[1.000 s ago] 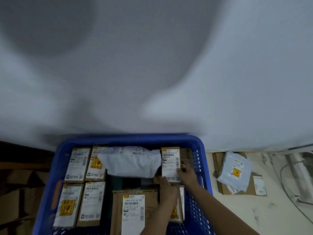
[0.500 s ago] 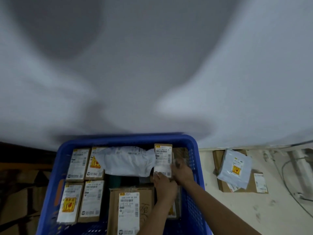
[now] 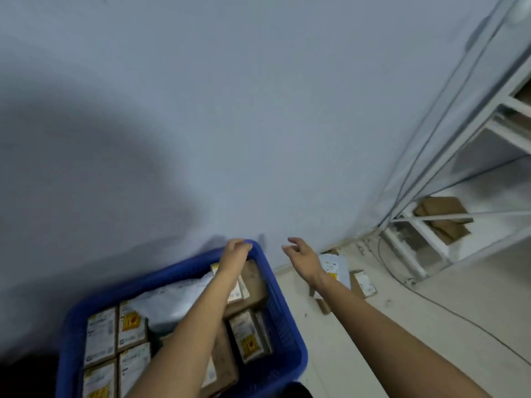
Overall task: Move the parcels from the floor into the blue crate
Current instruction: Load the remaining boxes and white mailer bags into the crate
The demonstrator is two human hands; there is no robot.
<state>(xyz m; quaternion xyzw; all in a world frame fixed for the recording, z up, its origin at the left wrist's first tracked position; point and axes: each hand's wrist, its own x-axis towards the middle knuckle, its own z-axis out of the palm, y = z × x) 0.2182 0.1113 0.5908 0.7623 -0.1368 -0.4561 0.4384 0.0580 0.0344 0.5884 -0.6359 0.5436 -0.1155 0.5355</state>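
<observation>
The blue crate (image 3: 283, 320) stands at the bottom left against the wall and holds several labelled cardboard parcels (image 3: 248, 334) and a white mailer bag (image 3: 172, 297). My left hand (image 3: 236, 250) reaches across the crate, its fingers curled over the far right corner of the rim. My right hand (image 3: 301, 255) hovers outside the crate, open with fingers spread and nothing in it. Just beyond that hand, a white mailer with a yellow sticker (image 3: 334, 265) and a brown labelled box (image 3: 363, 284) lie on the floor, partly hidden by my wrist.
A pale wall (image 3: 258, 124) rises right behind the crate. A white metal rack (image 3: 413, 254) stands at the right with flattened cardboard (image 3: 442, 214) on its low shelf. A thin cable (image 3: 448, 308) runs across the floor. A dark object sits at the bottom left corner.
Both hands have let go of the small labelled box in the crate. My left hand has gone to the far rim, and my right hand has moved out over the floor. The view has swung right.
</observation>
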